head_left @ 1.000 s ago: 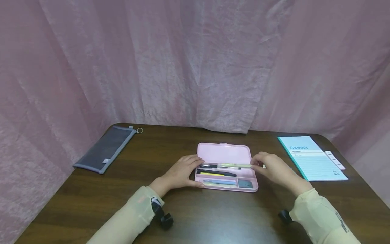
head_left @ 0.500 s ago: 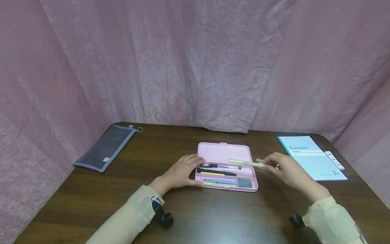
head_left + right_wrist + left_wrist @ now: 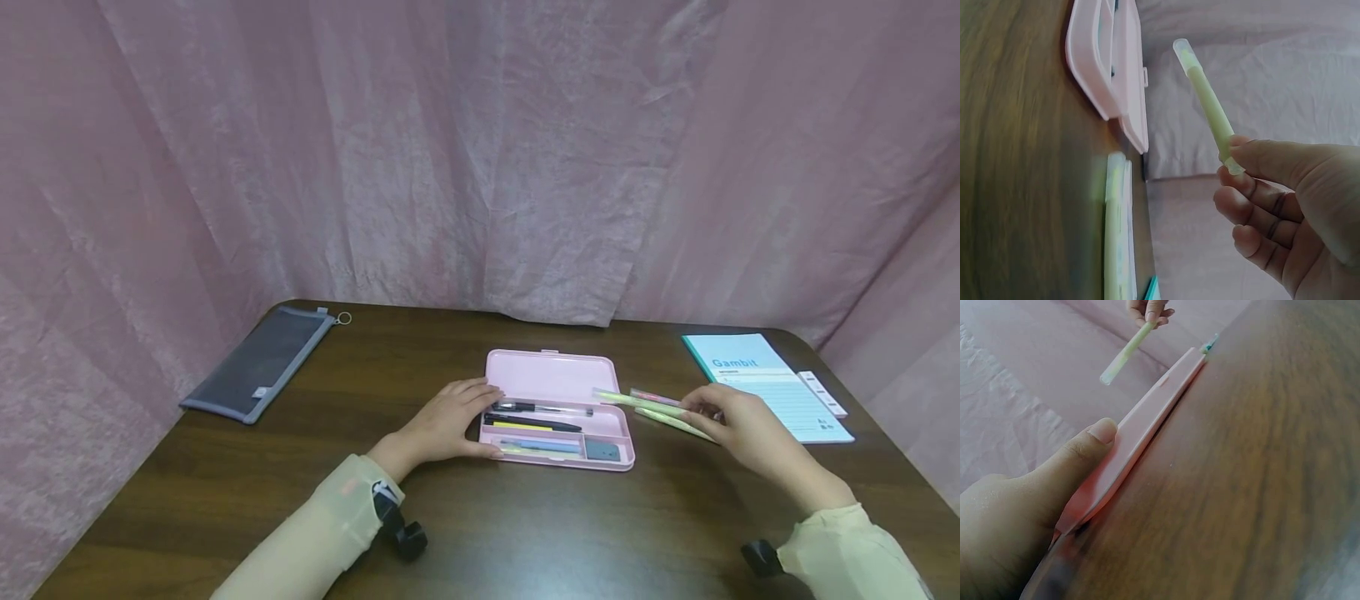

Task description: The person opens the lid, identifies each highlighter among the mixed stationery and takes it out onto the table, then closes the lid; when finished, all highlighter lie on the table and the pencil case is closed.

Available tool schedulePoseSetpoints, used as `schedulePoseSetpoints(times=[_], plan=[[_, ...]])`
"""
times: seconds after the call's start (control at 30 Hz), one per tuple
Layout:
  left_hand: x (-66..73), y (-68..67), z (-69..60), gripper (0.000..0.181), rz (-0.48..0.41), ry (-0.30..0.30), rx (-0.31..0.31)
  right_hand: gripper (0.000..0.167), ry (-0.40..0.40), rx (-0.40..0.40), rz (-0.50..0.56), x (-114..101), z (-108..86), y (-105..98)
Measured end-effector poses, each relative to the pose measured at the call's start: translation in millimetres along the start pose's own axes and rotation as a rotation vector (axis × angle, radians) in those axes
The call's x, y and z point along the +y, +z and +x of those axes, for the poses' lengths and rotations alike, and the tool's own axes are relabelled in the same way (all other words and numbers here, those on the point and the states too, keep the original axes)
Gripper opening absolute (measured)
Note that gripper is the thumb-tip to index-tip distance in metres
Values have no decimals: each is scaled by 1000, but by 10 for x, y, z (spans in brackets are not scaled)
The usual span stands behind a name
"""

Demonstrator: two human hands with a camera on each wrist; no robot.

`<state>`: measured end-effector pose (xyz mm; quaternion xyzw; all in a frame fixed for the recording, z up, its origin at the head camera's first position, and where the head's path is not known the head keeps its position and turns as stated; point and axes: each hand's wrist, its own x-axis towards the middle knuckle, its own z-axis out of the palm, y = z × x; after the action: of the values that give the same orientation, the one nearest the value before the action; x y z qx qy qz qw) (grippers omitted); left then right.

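An opened pink pencil case [image 3: 551,375] lies at the middle of the table, with a black pen [image 3: 536,408], a black-and-yellow one, a blue one and a grey eraser [image 3: 602,451] inside. My left hand [image 3: 448,421] rests on its left end, thumb along the near edge, as the left wrist view also shows. To the right of the case, my right hand [image 3: 742,419] pinches a pale green pen [image 3: 1211,106] by one end, raised above the table. Beneath it, another green pen [image 3: 1112,231] and a pink one [image 3: 654,397] lie on the table.
A grey mesh zip pouch [image 3: 258,362] lies at the far left. At the right are a Gambit notebook [image 3: 761,379] and a small white item [image 3: 823,393] beside it. Pink curtains [image 3: 480,158] hang behind the table.
My right hand has carried the green pen out of the case and to the right. The pens on the table beside the case have come into view. My left hand has stayed on the case.
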<state>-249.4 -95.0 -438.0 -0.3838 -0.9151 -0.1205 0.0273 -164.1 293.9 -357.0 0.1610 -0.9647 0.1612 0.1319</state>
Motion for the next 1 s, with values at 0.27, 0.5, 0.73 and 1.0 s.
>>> schedulePoseSetpoints(times=[0.27,0.5,0.73,1.0], plan=[[-16,18,-3,87,-7,-10,4,11,-48,78,-16,141,-111,5],[2,6,-6,87,-14,-16,-8,12,-49,114,-16,281,-203,34],[11,-12,9,87,-5,-11,2,13,-24,129,-6,421,-315,113],[2,-4,4,87,-13,-21,-6,8,62,46,-20,534,-389,189]])
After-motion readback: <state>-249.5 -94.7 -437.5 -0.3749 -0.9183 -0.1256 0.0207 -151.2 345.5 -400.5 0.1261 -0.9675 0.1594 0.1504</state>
